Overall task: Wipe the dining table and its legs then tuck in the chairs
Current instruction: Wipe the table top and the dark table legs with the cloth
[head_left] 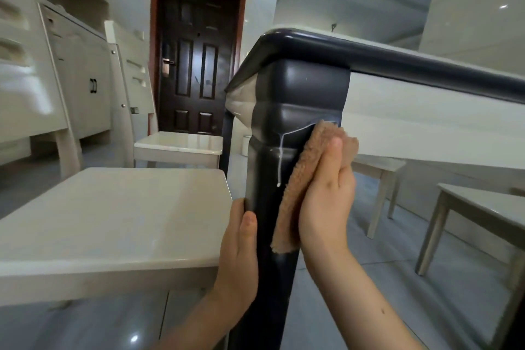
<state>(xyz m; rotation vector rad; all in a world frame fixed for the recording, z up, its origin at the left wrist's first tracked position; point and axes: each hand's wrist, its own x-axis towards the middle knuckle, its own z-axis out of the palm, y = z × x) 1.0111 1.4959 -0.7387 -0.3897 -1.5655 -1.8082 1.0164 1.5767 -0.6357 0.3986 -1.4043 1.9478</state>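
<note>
I am low down, facing the dark corner leg [295, 99] of the dining table [426, 65], whose dark rounded rim runs off to the right. My right hand [326, 199] presses a tan fluffy cloth [292, 193] flat against the leg's right face, fingers straight and pointing up. A white drip [279, 162] runs down the leg just left of the cloth. My left hand [238, 253] rests on the leg's left edge lower down, thumb on the front and fingers hidden behind.
A cream chair seat [108, 216] stands close on the left, touching my left wrist area. A second cream chair [176, 148] stands behind it near a dark brown door [199, 65]. More chair legs and seats [483, 213] are under the table at right. Cabinets [76, 71] line the left wall.
</note>
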